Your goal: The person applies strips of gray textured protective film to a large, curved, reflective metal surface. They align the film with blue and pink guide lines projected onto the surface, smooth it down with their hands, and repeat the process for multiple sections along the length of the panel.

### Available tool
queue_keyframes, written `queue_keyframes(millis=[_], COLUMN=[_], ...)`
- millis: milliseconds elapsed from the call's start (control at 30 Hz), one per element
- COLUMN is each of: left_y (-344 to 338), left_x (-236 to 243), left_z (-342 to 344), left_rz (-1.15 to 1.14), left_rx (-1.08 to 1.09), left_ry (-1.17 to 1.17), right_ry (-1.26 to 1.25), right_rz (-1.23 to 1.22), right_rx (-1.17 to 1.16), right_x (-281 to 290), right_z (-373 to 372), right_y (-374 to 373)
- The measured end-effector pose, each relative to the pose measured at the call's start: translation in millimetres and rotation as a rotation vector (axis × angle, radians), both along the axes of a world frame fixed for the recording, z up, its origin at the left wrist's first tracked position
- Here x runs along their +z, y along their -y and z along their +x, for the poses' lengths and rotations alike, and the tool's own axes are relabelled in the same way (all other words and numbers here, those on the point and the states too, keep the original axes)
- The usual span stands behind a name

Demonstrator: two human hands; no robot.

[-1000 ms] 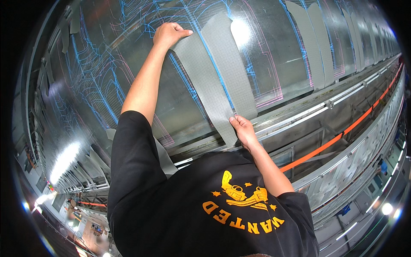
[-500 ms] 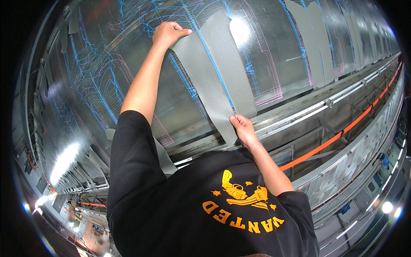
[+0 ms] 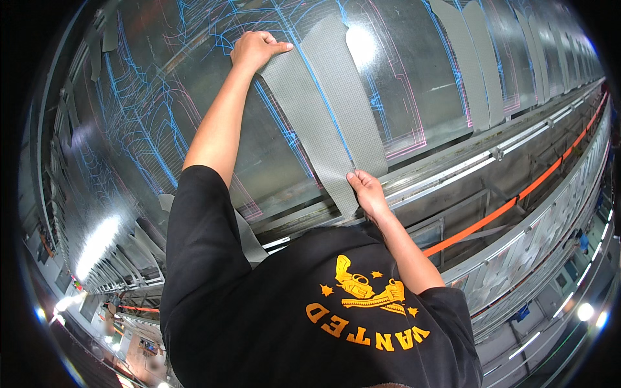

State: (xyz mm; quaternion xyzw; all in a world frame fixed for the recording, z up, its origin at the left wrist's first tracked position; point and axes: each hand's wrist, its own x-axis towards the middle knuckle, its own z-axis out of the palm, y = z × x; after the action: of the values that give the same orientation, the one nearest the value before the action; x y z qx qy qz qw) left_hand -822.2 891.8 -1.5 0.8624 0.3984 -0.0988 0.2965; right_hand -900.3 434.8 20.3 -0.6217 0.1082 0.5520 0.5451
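Observation:
A cut fabric panel [image 3: 308,119] in fine grey check lies over blue lines drawn on a dark, glossy table [image 3: 430,81]. My left hand [image 3: 257,50] pinches its far upper corner, thumb pointing right along the edge. At the near end, my right hand [image 3: 367,192] grips the panel's right edge between thumb and fingers, and the lower tip hangs past the table edge. A second grey fabric panel [image 3: 354,97] lies flat right beside it, with a blue line showing between the two.
More pairs of grey fabric panels [image 3: 475,68] are laid out farther right. A metal rail [image 3: 446,174] runs along the near table edge, with an orange bar [image 3: 498,223] below it. Other grey pieces [image 3: 139,249] lie at the lower left.
My left thumb and the panel's held corner have shifted very slightly to the right. Otherwise both hands stay at the same places on the panel.

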Motion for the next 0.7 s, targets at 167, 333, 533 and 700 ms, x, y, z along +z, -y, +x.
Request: queue_keyframes(millis=[167,333,533,700], left_y=[-2.4,-2.3,0.1,-2.7], left_x=[0.9,0.4,0.7,-8.4], left_z=[-1.4,-2.2,0.0,-1.6], left_rz=[-0.06,-0.07,-0.025,-0.017], left_rx=[0.002,0.014,0.011,0.028], left_ry=[0.008,0.017,0.01,0.012], right_ry=[0.019,-0.009,-0.004,-0.005], right_rz=[0.008,0.0,-0.002,0.007], right_rx=[-0.005,0.006,0.007,0.021], right_x=[0.7,-1.4,-3.0,-2.5], right_z=[-0.4,-1.0,-2.6,-1.9], right_y=[1.3,4.4,0.8,0.1])
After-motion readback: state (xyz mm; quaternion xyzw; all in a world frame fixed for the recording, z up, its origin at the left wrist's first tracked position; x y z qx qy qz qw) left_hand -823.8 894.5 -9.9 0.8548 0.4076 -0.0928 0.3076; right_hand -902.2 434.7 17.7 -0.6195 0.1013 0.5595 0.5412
